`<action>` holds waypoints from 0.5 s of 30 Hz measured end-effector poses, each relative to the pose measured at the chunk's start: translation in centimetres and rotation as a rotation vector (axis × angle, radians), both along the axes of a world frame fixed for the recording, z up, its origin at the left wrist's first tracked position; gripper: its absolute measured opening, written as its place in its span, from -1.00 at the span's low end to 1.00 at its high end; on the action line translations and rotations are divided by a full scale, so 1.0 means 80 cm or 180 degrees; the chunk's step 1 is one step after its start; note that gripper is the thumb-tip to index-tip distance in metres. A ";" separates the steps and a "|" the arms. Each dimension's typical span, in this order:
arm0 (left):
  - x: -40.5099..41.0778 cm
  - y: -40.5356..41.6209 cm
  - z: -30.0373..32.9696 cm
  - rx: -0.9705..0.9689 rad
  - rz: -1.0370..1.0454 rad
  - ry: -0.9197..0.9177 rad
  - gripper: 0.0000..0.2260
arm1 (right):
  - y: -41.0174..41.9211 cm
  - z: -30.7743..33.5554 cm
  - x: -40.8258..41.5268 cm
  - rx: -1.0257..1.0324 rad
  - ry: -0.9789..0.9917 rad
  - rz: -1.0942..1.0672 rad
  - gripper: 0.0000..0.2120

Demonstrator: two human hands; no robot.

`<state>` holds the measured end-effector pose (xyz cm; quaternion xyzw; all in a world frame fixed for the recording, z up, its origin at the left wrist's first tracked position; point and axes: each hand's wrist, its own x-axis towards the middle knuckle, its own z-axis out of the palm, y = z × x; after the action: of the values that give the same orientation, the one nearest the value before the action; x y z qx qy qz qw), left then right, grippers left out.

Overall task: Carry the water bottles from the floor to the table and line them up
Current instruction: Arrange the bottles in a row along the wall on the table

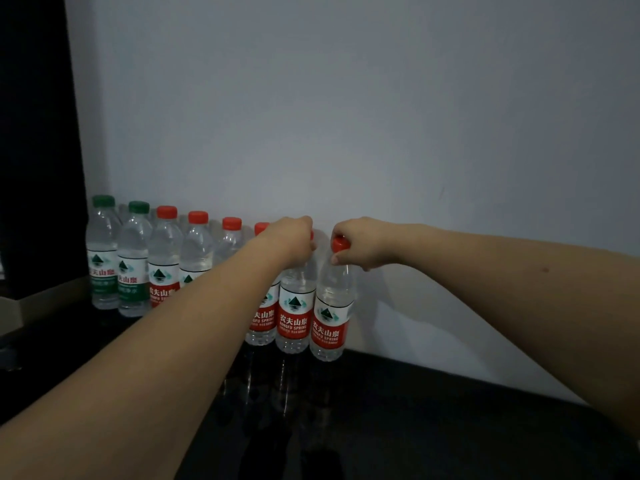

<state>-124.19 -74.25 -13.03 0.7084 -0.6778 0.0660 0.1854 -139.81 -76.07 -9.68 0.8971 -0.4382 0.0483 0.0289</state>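
- We have a row of water bottles (166, 258) standing upright on the dark table (433, 410), along the pale wall (346, 98) — two green-capped at the far left, red-capped ones after them.
- Our right hand (360, 242) is closed over the red cap of the end bottle (330, 313), the rightmost one, which tilts slightly.
- Our left hand (292, 240) is closed around the top of the neighbouring bottle (295, 313), just to its left; its cap is mostly hidden.
- Both bottles stand with their long axis vertical, directly under each hand, nearly touching each other.
- We judge the next move turns on settling the end bottle upright, flush with the row; the right hand is the nearer one.
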 end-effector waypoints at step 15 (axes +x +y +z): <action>0.007 -0.008 -0.014 -0.0198 -0.0088 0.0131 -0.76 | -0.007 -0.006 0.013 0.0088 -0.0150 -0.0341 -0.74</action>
<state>-123.61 -74.85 -14.16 0.6941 -0.6811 0.0699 0.2223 -138.77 -76.60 -10.17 0.8713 -0.4867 0.0617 0.0087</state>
